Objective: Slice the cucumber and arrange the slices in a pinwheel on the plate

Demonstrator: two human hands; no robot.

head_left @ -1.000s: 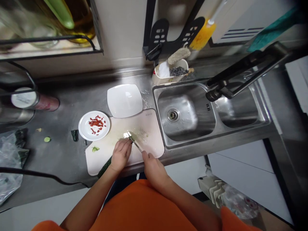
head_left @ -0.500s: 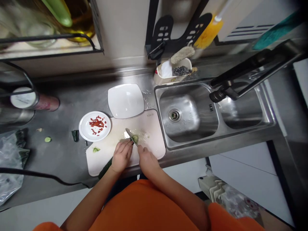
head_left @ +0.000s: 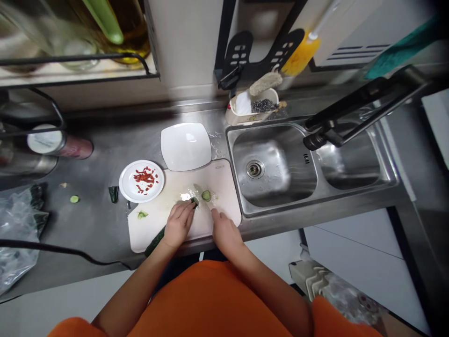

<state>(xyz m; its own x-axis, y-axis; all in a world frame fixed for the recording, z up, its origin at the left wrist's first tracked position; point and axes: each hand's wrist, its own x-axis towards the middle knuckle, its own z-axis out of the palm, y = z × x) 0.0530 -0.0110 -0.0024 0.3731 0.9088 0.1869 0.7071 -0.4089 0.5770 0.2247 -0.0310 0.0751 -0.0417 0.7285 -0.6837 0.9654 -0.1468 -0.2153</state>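
My left hand [head_left: 178, 223] is closed round a dark green cucumber [head_left: 154, 242], whose cut end pokes out past my fingertips. It lies slantwise on the white cutting board [head_left: 224, 187]. My right hand [head_left: 226, 232] grips a knife [head_left: 199, 189] by its handle, which my fingers hide; the blade lies over the board, apart from the cucumber's cut end. A cut slice of cucumber [head_left: 206, 195] sits at the blade. Green scraps [head_left: 142, 215] lie near the board's left end.
Behind the board stands a square white plate [head_left: 185, 147]. A round white plate [head_left: 125, 182] with small red pieces overlaps the board's left corner. The steel sink [head_left: 273, 206] is at the right. Cucumber ends [head_left: 113, 194] and a plastic bag [head_left: 17, 224] lie left.
My right hand and the knife have moved right, away from the cucumber's cut end. The slice has shifted right with the blade. My left hand stays on the cucumber.
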